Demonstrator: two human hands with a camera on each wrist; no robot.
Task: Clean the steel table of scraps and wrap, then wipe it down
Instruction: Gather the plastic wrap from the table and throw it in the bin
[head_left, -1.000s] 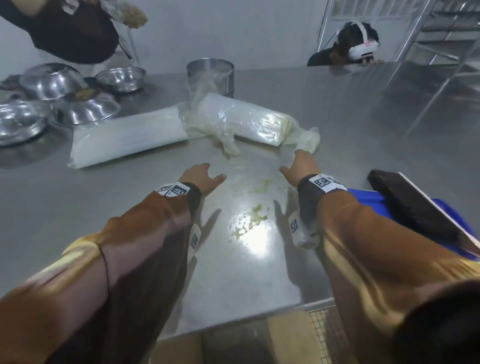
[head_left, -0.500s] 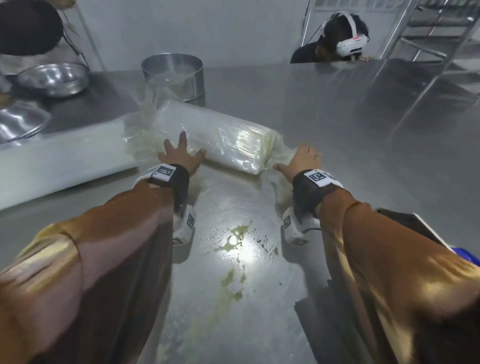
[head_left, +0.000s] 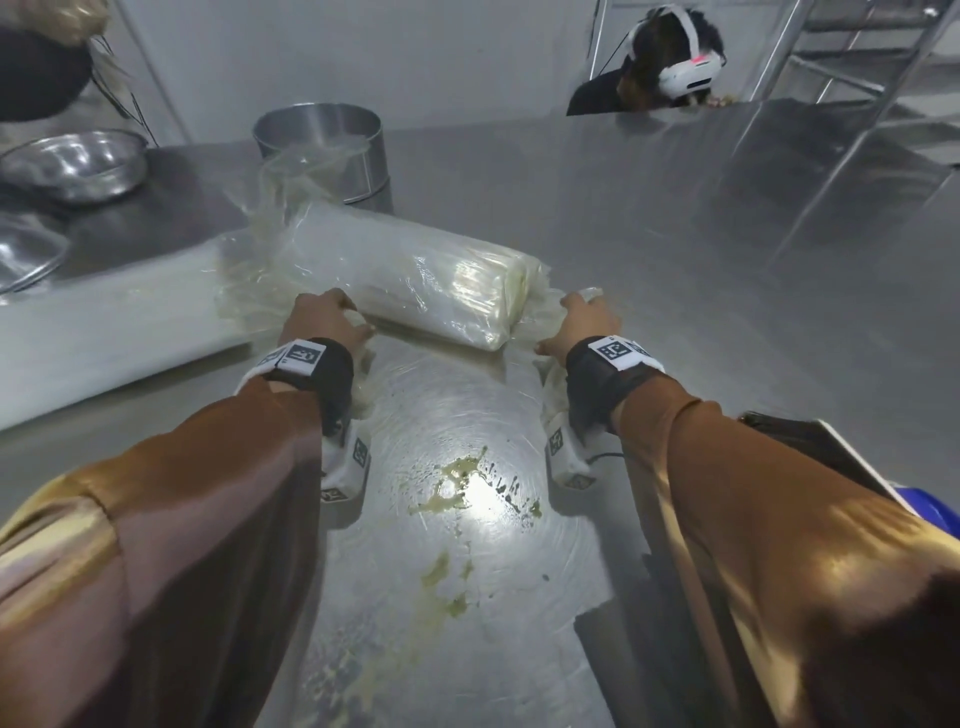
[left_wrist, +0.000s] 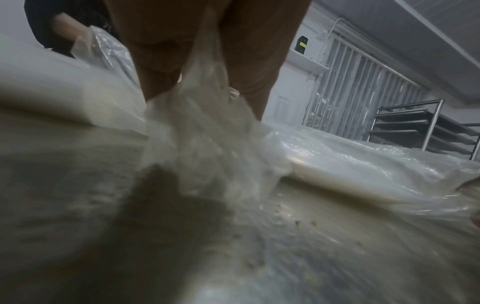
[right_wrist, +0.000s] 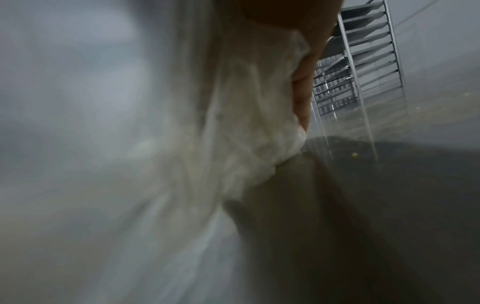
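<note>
A rolled bundle of clear plastic wrap (head_left: 415, 275) lies across the steel table (head_left: 701, 260) in the head view. A sheet of wrap (head_left: 467, 415) stretches from it toward me over yellow-green scraps (head_left: 462, 483). My left hand (head_left: 324, 322) grips bunched wrap (left_wrist: 205, 131) at the roll's near left side. My right hand (head_left: 579, 319) grips crumpled wrap (right_wrist: 259, 133) at the roll's right end. Both wrist views are blurred.
A steel pot (head_left: 324, 150) stands behind the roll, steel bowls (head_left: 72, 163) at the far left. A long white roll (head_left: 104, 332) lies at left. A dark brush (head_left: 810, 447) on a blue dustpan (head_left: 935, 509) sits at right. A person with a headset (head_left: 670, 57) is beyond the table.
Both hands reached forward from the bare table to the wrapped roll and closed on the wrap at its two near corners. My head moved closer over the table.
</note>
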